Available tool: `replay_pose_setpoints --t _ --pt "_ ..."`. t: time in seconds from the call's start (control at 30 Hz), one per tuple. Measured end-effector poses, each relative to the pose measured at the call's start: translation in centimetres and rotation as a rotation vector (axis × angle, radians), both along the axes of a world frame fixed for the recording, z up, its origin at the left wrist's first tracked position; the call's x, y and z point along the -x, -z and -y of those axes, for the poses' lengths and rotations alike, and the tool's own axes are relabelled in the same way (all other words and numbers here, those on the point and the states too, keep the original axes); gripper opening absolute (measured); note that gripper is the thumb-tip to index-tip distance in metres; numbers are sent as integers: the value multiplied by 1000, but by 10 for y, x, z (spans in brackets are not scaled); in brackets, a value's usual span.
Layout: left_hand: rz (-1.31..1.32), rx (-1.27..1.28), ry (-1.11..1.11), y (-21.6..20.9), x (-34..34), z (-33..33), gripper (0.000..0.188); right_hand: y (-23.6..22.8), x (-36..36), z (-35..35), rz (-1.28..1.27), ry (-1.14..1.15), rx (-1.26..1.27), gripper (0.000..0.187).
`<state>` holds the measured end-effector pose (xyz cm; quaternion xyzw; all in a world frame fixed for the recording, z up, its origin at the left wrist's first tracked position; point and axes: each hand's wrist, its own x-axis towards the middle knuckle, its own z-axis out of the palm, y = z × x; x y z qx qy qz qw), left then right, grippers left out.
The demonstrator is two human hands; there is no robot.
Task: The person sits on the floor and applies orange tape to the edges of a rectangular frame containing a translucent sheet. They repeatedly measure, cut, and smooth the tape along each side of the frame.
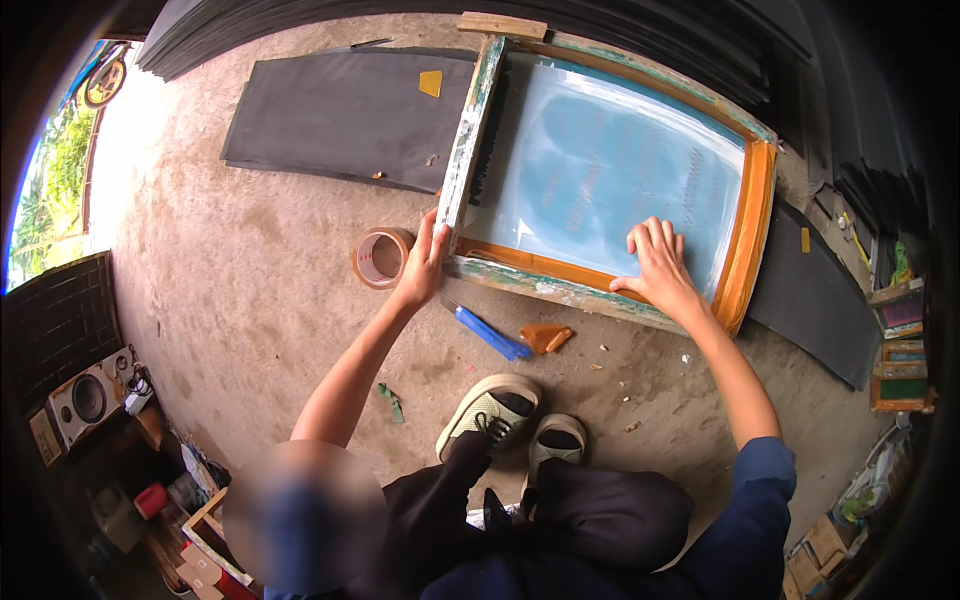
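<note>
Wooden frame: the paint-stained wooden frame (475, 130) lies low in front of you, slightly askew, reaching over black sheets that show on both sides; you cannot tell what bears its weight.
Mesh: pale blue mesh (600, 150) stretches across the frame, with faint darker marks on it.
Brown tape: glossy brown tape (757, 220) lines the lower and right inner edges.
Your hands, left: your left hand (425, 262) is partly closed around the frame's near left corner, fingers against the outside of the left rail.
Your hands, right: your right hand (660, 268) is half open and holds nothing; its thumb is at the taped near edge, its fingers bent over the mesh. You cannot tell whether every fingertip touches.
Tape roll: a brown tape roll (402, 240) lies on the floor (250, 300), just beside your left hand.
Cutter: a blue-handled cutter (492, 335) lies between the frame and your shoes (470, 412).
Crumpled tape: a brown wad (545, 338) sits just right of the cutter.
Black sheets: one stack (340, 115) is left of the frame; another sheet (815, 295) is at its right.
Yellow piece: a small yellow piece (430, 83) rests on the left stack.
</note>
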<state>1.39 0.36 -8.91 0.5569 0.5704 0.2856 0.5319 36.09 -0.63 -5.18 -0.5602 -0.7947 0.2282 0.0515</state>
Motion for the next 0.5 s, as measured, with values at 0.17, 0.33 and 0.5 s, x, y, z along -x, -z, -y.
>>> replay_pose_setpoints --t 0.17,0.33,0.5 --pt "47 14 2 -3 -6 -4 45 24 82 -30 -136 -41 -103 63" --pt "19 62 -6 -8 -8 -4 46 22 161 -56 -100 -65 -151 68" --pt "-11 31 2 -11 -7 -3 48 17 139 -46 -44 -91 -99 69"
